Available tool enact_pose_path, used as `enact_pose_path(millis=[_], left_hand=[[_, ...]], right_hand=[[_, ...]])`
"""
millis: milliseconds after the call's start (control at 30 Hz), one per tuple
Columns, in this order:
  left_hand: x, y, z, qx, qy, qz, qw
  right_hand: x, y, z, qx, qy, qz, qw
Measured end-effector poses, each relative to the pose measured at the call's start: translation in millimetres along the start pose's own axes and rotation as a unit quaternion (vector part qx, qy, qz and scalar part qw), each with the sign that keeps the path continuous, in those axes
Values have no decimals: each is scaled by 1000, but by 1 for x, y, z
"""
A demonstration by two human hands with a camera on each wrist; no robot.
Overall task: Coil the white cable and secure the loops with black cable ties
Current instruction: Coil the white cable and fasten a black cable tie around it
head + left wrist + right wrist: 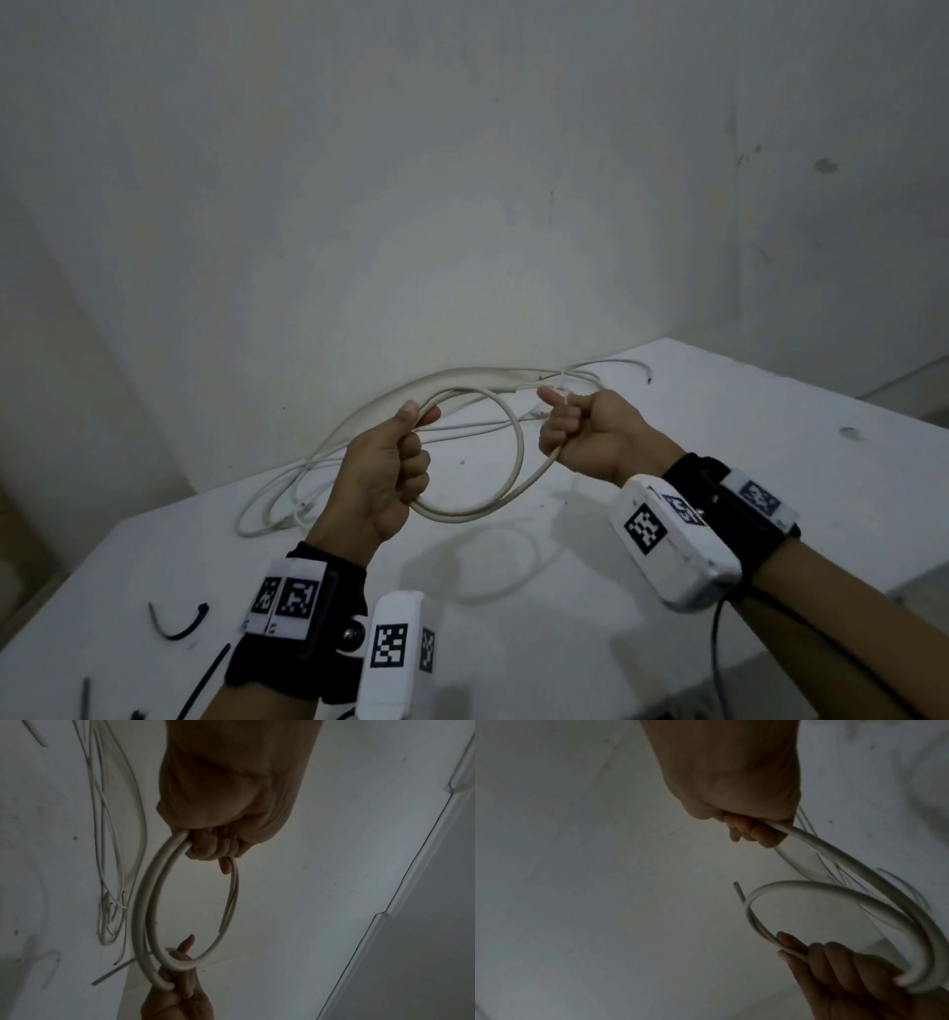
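Both hands, left hand [382,475] and right hand [590,437], grip a loop of white cable [518,452] above the table [770,462].

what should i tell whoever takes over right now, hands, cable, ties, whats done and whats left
Left hand: grips the near side of a loop of the white cable, held above the table.
Right hand: grips the far side of the same loop.
The rest of the cable lies loose on the table behind the hands, unwound.
Black cable ties: lying on the table at the near left, untouched.
Done: first loop or two formed; the left wrist view shows two strands side by side.
Left: coil the remaining cable into the loop, then fasten it with the ties.
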State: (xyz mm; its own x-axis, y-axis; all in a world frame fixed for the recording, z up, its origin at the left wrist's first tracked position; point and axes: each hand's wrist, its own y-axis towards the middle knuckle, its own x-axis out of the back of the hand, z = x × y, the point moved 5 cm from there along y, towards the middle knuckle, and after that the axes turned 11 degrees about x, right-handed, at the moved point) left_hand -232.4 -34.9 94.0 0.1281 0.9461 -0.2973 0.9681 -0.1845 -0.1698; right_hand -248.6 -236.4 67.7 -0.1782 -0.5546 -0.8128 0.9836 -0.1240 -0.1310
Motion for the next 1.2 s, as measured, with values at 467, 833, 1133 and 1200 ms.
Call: enact_pose_path(millis=[467,833,1133,1200], left_hand=[[-13,-3,7,-8,86,-1,996],[-23,-10,9,-46,155,-5,987],[-20,-10,6,-96,177,-47,978],[-21,-11,7,-99,177,-48,978]], right_hand=[[-14,-22,22,338,-331,72,878],[-23,-23,11,307,-425,99,846],[-29,-30,8,339,-465,135,806],[-27,-27,7,342,-451,128,814]])
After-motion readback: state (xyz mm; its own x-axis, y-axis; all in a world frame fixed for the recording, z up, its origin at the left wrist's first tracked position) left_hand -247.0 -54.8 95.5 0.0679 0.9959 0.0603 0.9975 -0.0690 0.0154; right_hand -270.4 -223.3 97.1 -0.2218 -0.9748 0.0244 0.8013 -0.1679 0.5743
